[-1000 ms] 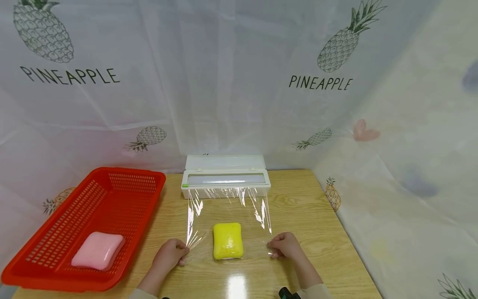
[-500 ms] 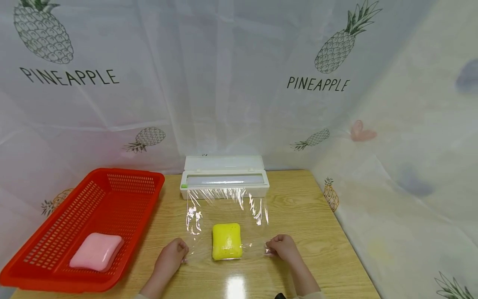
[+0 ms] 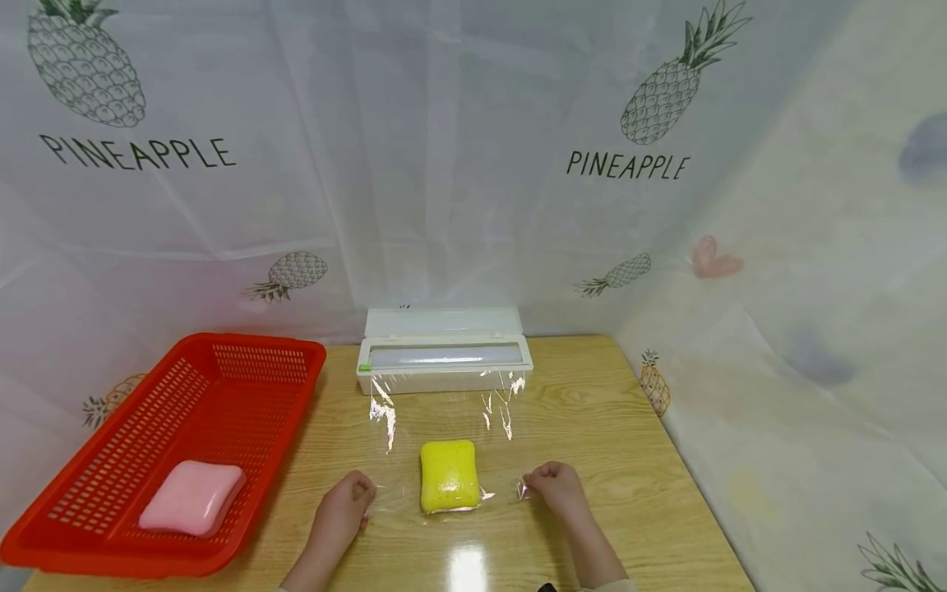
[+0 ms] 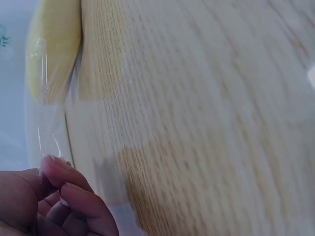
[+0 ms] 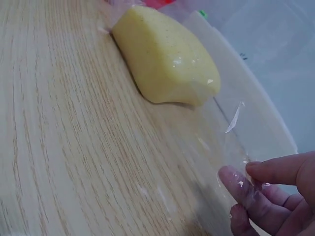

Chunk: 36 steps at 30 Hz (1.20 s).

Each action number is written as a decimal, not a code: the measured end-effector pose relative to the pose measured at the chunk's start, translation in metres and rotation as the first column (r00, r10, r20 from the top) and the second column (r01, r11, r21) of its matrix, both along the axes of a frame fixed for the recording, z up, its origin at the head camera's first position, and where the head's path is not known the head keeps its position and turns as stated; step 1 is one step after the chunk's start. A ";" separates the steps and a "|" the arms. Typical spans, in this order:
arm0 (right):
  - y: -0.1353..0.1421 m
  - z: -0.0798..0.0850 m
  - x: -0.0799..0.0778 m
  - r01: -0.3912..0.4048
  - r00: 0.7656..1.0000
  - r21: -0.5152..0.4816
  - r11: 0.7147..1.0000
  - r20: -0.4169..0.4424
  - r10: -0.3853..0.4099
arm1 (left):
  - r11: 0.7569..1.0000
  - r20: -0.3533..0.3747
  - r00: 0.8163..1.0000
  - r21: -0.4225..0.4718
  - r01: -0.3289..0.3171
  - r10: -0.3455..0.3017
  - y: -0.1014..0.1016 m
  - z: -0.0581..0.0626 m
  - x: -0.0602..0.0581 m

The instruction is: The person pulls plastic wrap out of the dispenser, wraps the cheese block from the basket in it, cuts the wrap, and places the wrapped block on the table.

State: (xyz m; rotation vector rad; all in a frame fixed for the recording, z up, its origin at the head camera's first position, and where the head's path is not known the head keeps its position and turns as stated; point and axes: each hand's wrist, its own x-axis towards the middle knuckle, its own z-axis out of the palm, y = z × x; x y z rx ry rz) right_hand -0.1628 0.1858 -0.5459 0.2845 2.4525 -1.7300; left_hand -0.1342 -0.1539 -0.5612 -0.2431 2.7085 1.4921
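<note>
A sheet of clear cling film (image 3: 383,409) runs from a white dispenser box (image 3: 444,380) toward me and lies over a yellow sponge-like block (image 3: 450,475) on the table. My left hand (image 3: 343,506) pinches the film's near left corner between thumb and fingertips, left of the block. On the other side, my right hand (image 3: 560,489) pinches the near right corner. In the right wrist view, film creases over the fingers of my right hand (image 5: 275,196) and the yellow block (image 5: 167,56) shows beyond. The left wrist view has the block (image 4: 54,44) above my left hand (image 4: 59,201).
A red plastic basket (image 3: 284,444) stands at the left with a pink block (image 3: 194,497) inside. The dispenser's lid (image 3: 444,321) is raised against the pineapple-print curtain (image 3: 444,164) behind. The wooden table (image 3: 592,395) has its right edge beside another curtain.
The film has gone from taut to slacker, and its near part has come down over the yellow block. Both hands keep their pinch and have shifted only slightly.
</note>
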 end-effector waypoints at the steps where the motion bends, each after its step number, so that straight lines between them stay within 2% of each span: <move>1: 0.000 0.000 0.000 0.004 1.000 0.001 1.000 0.000 -0.004 | 1.000 0.002 1.000 0.002 -0.001 0.001 0.000 0.000 0.000; 8: 0.002 0.002 0.001 0.040 0.999 0.020 0.999 -0.009 -0.040 | 1.000 -0.007 1.000 0.002 -0.009 0.009 0.000 -0.002 0.002; 14: 0.004 -0.001 0.003 0.046 0.999 -0.022 0.999 0.003 -0.045 | 1.000 -0.010 1.000 0.005 -0.011 0.012 -0.001 -0.005 0.003; 19: 0.002 -0.004 0.002 0.009 1.000 -0.091 0.996 0.006 -0.008 | 1.000 -0.007 1.000 0.010 -0.012 0.012 -0.002 -0.004 0.002; 24: 0.006 -0.014 -0.003 -0.046 0.999 -0.127 0.991 -0.008 0.045 | 1.000 0.000 1.000 0.023 -0.014 0.014 -0.003 -0.005 0.001; 31: 0.015 -0.028 -0.007 -0.071 0.997 -0.126 0.989 -0.015 0.070 | 0.997 0.002 1.000 0.076 -0.028 0.028 -0.006 -0.008 0.000; 36: 0.020 -0.031 -0.007 -0.102 0.995 -0.158 0.982 -0.032 0.098 | 0.990 0.004 1.000 0.138 -0.020 0.020 -0.009 -0.011 -0.001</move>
